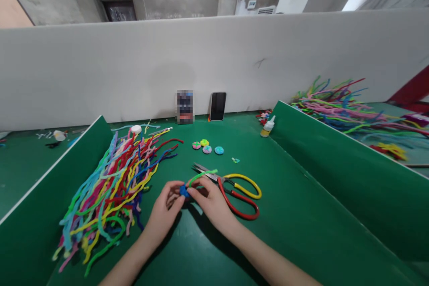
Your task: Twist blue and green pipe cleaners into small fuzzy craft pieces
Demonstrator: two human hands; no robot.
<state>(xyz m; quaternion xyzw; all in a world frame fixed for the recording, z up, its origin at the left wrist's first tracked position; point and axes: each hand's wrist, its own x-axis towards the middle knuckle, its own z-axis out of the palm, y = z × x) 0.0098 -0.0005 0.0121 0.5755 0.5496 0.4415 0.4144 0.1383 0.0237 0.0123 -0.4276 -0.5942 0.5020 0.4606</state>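
Observation:
Between my fingertips is a small blue piece of coiled pipe cleaner [183,191]. My left hand [169,201] pinches it from the left. From the other side my right hand [208,199] pinches at its edge, where a green pipe cleaner [203,176] sticks out toward the upper right. The far fingers of both hands are partly hidden. Just beyond the right hand lie scissors [234,187] with one yellow and one red handle, blades toward the upper left. Several small round pipe-cleaner discs [207,149] in pink, yellow and blue rest farther back.
A heap of coloured pipe cleaners [114,187] fills the left side. Two phones [218,106] lean on the white partition [134,67]. A glue bottle [267,127] stands at the back right, beside a green divider [335,161]. Small green scraps [236,160] lie behind the scissors.

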